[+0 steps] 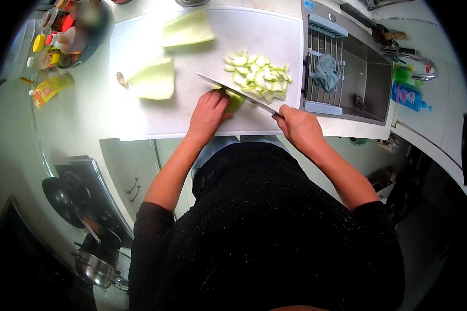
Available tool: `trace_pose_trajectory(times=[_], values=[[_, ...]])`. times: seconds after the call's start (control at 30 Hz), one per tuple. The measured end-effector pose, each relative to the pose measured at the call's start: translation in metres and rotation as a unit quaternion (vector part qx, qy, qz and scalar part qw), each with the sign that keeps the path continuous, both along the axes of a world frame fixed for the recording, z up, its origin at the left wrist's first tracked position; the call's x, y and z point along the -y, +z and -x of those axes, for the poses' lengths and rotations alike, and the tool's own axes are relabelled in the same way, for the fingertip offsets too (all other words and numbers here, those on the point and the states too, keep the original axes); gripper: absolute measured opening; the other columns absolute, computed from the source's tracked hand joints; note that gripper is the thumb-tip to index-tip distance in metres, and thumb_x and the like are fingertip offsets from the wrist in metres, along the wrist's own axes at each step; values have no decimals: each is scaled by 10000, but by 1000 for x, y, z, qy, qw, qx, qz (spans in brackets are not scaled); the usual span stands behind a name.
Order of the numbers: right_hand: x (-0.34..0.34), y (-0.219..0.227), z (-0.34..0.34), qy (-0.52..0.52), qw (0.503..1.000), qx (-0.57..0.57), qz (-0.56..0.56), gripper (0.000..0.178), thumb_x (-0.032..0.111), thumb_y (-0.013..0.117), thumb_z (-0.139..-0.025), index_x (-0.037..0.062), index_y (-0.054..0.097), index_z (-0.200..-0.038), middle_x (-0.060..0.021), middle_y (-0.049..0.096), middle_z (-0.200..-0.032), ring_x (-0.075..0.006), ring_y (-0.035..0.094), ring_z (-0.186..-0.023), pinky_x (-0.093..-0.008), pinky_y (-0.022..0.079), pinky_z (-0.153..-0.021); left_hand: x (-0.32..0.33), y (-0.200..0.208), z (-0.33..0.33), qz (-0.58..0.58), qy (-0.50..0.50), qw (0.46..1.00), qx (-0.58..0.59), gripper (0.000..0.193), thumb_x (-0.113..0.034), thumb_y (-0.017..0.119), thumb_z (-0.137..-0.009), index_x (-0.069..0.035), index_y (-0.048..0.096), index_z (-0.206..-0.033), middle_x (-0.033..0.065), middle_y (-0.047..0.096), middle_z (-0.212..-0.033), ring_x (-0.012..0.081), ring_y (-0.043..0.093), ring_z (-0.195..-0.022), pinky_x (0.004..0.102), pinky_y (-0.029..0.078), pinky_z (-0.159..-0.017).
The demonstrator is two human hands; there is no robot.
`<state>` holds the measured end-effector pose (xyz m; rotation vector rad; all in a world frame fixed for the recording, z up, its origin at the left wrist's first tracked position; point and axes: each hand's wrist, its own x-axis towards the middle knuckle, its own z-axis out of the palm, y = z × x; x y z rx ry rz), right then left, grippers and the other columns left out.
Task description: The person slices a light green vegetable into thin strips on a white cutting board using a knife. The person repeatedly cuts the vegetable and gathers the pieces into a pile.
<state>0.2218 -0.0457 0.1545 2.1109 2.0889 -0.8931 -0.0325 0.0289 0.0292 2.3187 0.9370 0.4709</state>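
My right hand [299,124] grips the handle of a kitchen knife [251,99]; its blade slants up and left across the cutting board. My left hand [211,111] presses a pale green gourd piece [235,103] onto the board, its fingers right against the blade. Part of that piece is hidden under hand and knife. Just beyond the blade lies a heap of thin, curved gourd slices [259,72]. Two larger gourd chunks sit farther left: one with its stem end [153,80] and another [188,28] near the back.
The white cutting board [140,122] reaches the counter's front edge. To its right is a sink [368,78] with a rack [324,103] holding a blue-grey cloth [326,73]. Bottles and jars [62,41] crowd the far left; a stove with a wok [62,199] stands nearer.
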Motion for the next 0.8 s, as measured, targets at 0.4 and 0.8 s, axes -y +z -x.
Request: trace_pose_trajectory(times=[0.4, 0.8], values=[[-23, -72, 38, -21, 996, -42, -80, 240, 243, 658, -939, 27, 559, -910, -210, 663, -767, -422, 666, -722, -519, 530, -644, -3, -6, 4, 12, -5, 1000, 15, 481, -189, 805, -723, -36, 612, -1137, 138, 595, -1251, 357, 548, -1191, 444, 447, -1032], [-8, -19, 15, -24, 999, 7, 37, 267, 258, 633, -970, 18, 535, -909, -233, 669, -753, -447, 658, -705, -547, 516, -629, -3, -11, 4, -15, -8, 999, 43, 484, -207, 802, -728, -32, 615, -1139, 146, 603, -1265, 358, 552, -1199, 445, 452, -1035]])
